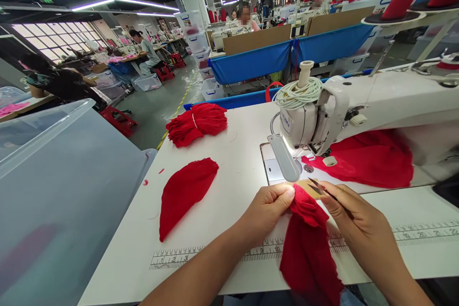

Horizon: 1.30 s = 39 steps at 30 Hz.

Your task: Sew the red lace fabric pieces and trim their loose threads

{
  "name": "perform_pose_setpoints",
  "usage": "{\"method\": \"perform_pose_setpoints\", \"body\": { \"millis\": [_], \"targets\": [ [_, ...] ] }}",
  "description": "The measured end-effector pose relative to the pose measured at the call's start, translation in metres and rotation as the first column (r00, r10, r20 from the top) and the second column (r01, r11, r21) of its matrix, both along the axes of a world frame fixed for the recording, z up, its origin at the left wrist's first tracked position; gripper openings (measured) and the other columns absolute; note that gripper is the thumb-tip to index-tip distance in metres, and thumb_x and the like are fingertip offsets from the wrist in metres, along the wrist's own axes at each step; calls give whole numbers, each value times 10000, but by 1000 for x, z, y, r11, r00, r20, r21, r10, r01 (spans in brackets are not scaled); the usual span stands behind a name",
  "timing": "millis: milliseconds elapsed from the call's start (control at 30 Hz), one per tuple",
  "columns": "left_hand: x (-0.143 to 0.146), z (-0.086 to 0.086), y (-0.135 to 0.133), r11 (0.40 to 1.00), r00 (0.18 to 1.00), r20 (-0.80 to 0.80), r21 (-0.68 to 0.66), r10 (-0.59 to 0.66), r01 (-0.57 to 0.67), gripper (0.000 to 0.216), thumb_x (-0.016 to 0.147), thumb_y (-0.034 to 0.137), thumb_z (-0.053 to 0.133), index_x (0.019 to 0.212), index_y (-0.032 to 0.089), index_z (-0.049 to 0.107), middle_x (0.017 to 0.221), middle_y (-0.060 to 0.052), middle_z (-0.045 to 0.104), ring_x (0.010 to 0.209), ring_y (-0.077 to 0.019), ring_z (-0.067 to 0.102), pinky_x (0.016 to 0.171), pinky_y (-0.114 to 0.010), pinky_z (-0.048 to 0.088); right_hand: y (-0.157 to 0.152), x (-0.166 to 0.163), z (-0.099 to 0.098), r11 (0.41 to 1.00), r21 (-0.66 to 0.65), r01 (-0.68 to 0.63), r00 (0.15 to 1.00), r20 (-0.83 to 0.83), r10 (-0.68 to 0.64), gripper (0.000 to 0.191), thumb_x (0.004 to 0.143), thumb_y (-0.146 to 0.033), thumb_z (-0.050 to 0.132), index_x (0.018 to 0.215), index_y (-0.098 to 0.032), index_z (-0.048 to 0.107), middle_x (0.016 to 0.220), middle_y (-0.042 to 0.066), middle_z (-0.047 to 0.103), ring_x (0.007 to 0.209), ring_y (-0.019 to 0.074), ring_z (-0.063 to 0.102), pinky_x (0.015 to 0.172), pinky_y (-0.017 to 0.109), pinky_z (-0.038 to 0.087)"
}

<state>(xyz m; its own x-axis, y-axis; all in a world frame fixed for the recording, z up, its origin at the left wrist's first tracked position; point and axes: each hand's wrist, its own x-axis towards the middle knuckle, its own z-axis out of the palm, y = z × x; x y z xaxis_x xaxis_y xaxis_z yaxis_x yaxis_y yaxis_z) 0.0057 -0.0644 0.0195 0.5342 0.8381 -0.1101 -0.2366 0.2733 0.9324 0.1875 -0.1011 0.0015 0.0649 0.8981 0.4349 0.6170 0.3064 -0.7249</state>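
Head camera view: the left hand [267, 208] pinches a red fabric piece [308, 244] at the white surface [233, 162] edge, the right hand [353, 215] grips thread snips [324, 190] beside it, whose blades could nick the cloth or fingers.

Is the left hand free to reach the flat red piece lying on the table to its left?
Probably not right away: the left hand is pinching the red fabric. The flat red piece lies uncovered on the table, with nothing between.
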Motion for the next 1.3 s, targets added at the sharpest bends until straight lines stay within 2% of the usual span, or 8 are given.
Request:
{"method": "perform_pose_setpoints", "body": {
  "millis": [200, 400, 533, 700, 800, 933, 1067, 1300],
  "targets": [
    [-1, 5, -1, 983, 993, -95, 166, -68, 83, 218, 915, 300, 555, 866, 157, 712, 893, -42, 604, 849, -166, 514, 836, -286, 413, 2, -15, 14, 995, 11, -97, 989, -109, 98, 129, 860, -339, 644, 961, -286, 702, 926, 22, 692, 804, 172, 666, 632, 240, 538],
    [-1, 5, 0, 923, 969, -245, 382, 42, 57, 227, 909, 210, 510, 799, 151, 699, 835, -43, 598, 836, -171, 508, 795, -274, 392, 5, -27, 20, 999, 42, 11, 992, -124, -6, 118, 811, -261, 608, 702, -253, 653, 707, -7, 653, 627, 138, 603, 539, 220, 481],
    [-2, 5, 0, 956, 976, -217, 288, 15, 49, 246, 911, 248, 515, 704, 156, 611, 770, -12, 540, 787, -146, 471, 767, -261, 381, 6, -24, 18, 981, -99, 168, 962, -201, -185, 177, 813, -387, 600, 717, -243, 638, 703, -5, 662, 620, 152, 619, 536, 228, 493],
    [-2, 1, 1, 991, 990, -138, 132, -10, 28, 250, 887, 340, 583, 735, 148, 632, 813, -16, 559, 800, -142, 487, 781, -263, 397, 5, -9, 5, 977, -148, 153, 981, -99, -168, 178, 810, -408, 592, 764, -244, 643, 817, 14, 695, 714, 178, 648, 580, 246, 510],
    [-1, -1, 0, 1000, 1000, -14, -31, 2, -3, 280, 828, 414, 669, 752, 145, 655, 777, -7, 579, 745, -122, 509, 782, -259, 420, 4, -1, 0, 960, -218, 174, 974, -104, -200, 224, 791, -409, 604, 938, -262, 687, 949, 23, 722, 810, 201, 675, 631, 266, 534],
    [2, 0, 0, 984, 996, 88, -177, 11, 5, 325, 758, 454, 746, 832, 141, 703, 782, -28, 639, 740, -127, 553, 821, -276, 435, 0, 2, 3, 965, -260, 4, 937, -337, -94, 284, 810, -486, 638, 953, -254, 719, 969, 29, 725, 881, 209, 673, 745, 271, 547],
    [4, 1, -1, 986, 998, 67, -166, -4, 15, 328, 752, 437, 756, 869, 132, 721, 834, -47, 662, 779, -143, 563, 808, -275, 427, -1, -10, 12, 967, -244, -73, 931, -366, -22, 234, 815, -461, 652, 794, -236, 708, 859, 24, 694, 786, 185, 633, 648, 241, 519],
    [2, -5, 1, 982, 999, -15, -184, 37, -39, 328, 768, 449, 739, 804, 127, 691, 739, -19, 614, 716, -129, 532, 742, -270, 413, 1, -7, 10, 958, -114, 263, 893, -348, -286, 151, 787, -387, 666, 771, -237, 658, 805, 11, 662, 732, 166, 624, 664, 236, 516]
  ]
}}
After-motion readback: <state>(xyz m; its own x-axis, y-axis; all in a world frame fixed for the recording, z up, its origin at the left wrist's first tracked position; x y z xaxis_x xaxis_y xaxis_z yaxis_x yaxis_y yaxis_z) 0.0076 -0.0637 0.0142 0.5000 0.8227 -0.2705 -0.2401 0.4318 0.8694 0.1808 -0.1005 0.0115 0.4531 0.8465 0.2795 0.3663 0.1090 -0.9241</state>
